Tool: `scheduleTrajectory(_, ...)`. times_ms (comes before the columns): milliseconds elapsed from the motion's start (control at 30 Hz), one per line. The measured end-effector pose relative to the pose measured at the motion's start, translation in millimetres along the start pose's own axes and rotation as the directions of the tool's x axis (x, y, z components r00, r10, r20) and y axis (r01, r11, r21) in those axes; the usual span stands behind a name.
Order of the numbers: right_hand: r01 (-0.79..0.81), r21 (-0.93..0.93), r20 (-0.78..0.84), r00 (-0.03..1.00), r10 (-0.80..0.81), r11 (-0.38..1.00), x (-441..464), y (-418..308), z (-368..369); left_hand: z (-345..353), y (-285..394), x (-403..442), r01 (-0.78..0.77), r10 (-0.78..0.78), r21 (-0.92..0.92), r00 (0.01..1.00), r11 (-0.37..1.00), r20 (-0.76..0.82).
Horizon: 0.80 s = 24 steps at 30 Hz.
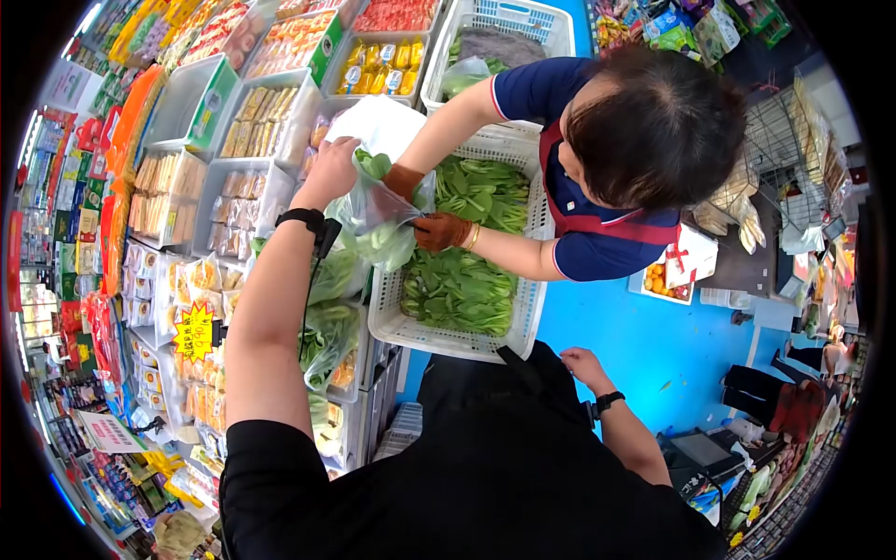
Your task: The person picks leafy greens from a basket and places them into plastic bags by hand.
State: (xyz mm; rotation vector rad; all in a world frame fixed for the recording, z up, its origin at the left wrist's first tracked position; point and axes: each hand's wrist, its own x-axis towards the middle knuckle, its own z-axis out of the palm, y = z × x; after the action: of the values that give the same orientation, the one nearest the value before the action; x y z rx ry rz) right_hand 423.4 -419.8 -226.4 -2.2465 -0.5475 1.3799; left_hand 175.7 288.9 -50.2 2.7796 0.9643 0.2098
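My left hand (pixel 334 170) is closed at the upper edge of a clear plastic bag (pixel 378 224) with green leaves inside. Across from me, a co-worker's brown-gloved hands (pixel 442 231) are at the same bag, one of them partly inside it. Beneath the bag stands a white plastic crate (pixel 387 322) of leafy greens (pixel 462 285). My right hand (pixel 586 369) hangs low beside my body, away from the crate, its fingers loosely curled with nothing visible in them.
Filled bags of greens (pixel 334 327) lie left of the crate. Bins of packaged food (pixel 252 121) line the left side. Behind the crate is another white crate (pixel 557 37). A box of orange fruit (pixel 665 280) sits on the blue floor (pixel 607 322). Another person stands far right.
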Motion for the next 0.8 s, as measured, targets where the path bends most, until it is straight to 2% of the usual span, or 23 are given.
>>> scheduleTrajectory(67, -0.054, 0.084, 0.032, 0.998, 0.051, 0.995, 1.5, -2.9, -0.8, -0.6, -0.8, 2.7, 0.000, 0.001, -0.025, 1.000, 1.000, 0.010)
scheduleTrajectory(167, -0.078, 0.092, 0.042, 0.996, 0.075, 0.993, 3.4, -2.6, -1.7, 8.5, -9.0, 4.0, 0.044, -0.040, -0.055, 0.997, 0.997, 0.071)
scheduleTrajectory(233, -0.086, 0.074, 0.030, 0.996, 0.084, 0.994, -2.8, -7.9, -1.1, 14.2, -14.1, 3.2, 0.292, -0.250, -0.287, 0.952, 0.912, 0.175)
scheduleTrajectory(267, -0.097, 0.057, 0.018, 0.995, 0.096, 0.994, -5.2, -10.6, -0.5, 15.5, -18.6, 3.0, 0.292, -0.251, -0.286, 0.952, 0.913, 0.174)
scheduleTrajectory(333, -0.103, 0.066, 0.024, 0.995, 0.101, 0.993, -6.2, -7.9, 0.2, 15.7, -27.7, 0.2, 0.423, -0.384, -0.454, 0.905, 0.784, 0.181)
scheduleTrajectory(433, -0.102, 0.081, 0.026, 0.995, 0.100, 0.992, -5.8, 0.6, 2.7, 21.5, -45.8, 3.6, 0.485, -0.455, -0.518, 0.869, 0.705, 0.194)
scheduleTrajectory(600, -0.083, 0.076, 0.024, 0.996, 0.082, 0.994, -4.8, -5.2, -0.5, 0.8, -23.1, 8.9, 0.469, -0.456, -0.361, 0.881, 0.806, 0.127)
scheduleTrajectory(667, 0.008, -0.180, 0.035, 0.999, -0.001, 0.984, -2.8, -20.5, -4.2, -9.7, -12.5, 5.9, 0.449, -0.438, -0.248, 0.893, 0.858, 0.101)
scheduleTrajectory(700, 0.008, -0.180, 0.037, 0.999, -0.001, 0.984, -2.2, -29.7, -6.2, -5.8, -15.7, 4.7, 0.451, -0.440, -0.247, 0.892, 0.858, 0.101)
scheduleTrajectory(767, 0.178, -0.241, 0.067, 0.984, -0.167, 0.954, -1.0, -55.5, -11.6, 4.5, -27.4, 3.7, 0.394, -0.395, -0.187, 0.918, 0.900, 0.035)
scheduleTrajectory(800, 0.178, -0.239, 0.066, 0.984, -0.167, 0.955, -4.7, -77.0, -15.0, 2.8, -28.5, 4.0, 0.392, -0.393, -0.187, 0.919, 0.901, 0.035)
